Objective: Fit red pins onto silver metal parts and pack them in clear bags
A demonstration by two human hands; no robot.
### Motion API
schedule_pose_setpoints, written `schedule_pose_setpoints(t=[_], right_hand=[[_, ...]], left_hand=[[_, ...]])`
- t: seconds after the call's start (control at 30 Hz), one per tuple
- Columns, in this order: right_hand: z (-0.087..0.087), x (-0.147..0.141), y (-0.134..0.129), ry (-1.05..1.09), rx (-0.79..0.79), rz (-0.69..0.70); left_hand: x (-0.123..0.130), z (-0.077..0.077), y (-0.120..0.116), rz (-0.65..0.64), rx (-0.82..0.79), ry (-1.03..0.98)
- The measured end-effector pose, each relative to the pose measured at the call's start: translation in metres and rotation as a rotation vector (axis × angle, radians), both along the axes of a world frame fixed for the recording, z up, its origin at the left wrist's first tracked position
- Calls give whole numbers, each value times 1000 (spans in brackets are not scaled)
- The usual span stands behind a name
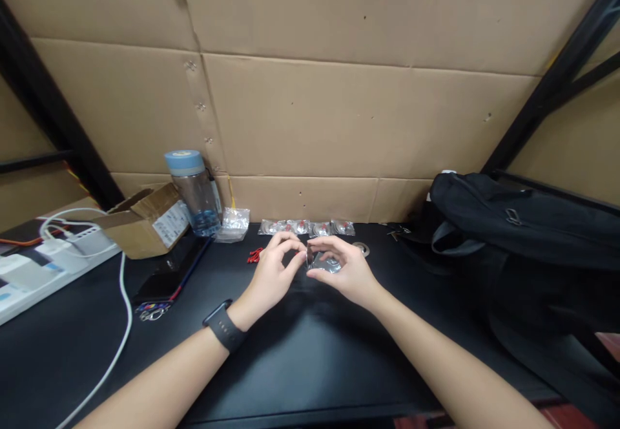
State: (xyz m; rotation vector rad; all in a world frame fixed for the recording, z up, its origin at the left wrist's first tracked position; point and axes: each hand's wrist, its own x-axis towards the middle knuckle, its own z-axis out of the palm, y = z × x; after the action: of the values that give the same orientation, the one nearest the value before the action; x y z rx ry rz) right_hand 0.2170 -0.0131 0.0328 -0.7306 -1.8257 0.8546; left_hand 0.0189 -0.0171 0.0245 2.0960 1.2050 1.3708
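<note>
Near the middle of the black table [300, 364], my left hand [278, 271] and my right hand [346, 267] face each other, fingertips almost meeting. Between them is a small, thin shiny disc [309, 258], held on edge; my left thumb and fingers pinch its left side, and my right fingers curve around its other side. A clear plastic bag [329, 263] shows under my right fingers. Small red cords [254, 256] lie just left of my left hand. Behind the hands, several clear bags with round items and red bits [298, 227] stand in a row. A metal ring [362, 249] lies behind my right hand.
At the left are a power strip [87, 261] with a white cable [126, 306], an open cardboard box [140, 225], a blue-lidded bottle [191, 190] and a dark phone-like slab [167, 277]. A black backpack [523, 222] fills the right side. Cardboard [314, 119] walls the back.
</note>
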Motion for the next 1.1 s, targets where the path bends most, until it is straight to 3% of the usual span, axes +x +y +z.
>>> schedule_pose_setpoints(t=[0.2,0.5,0.83,1.1], right_hand=[[-1,-1,0,13,0,-15],[-3,-2,0,28,11,-1],[-4,-3,-1,58,18,-4],[-8,-3,2,19,37,-34]], left_hand=[[2,5,-5,38,5,95],[3,3,-7,23,32,50],[5,-3,1,-174,-46,-135],[6,-3,-4,-57,12,-45]])
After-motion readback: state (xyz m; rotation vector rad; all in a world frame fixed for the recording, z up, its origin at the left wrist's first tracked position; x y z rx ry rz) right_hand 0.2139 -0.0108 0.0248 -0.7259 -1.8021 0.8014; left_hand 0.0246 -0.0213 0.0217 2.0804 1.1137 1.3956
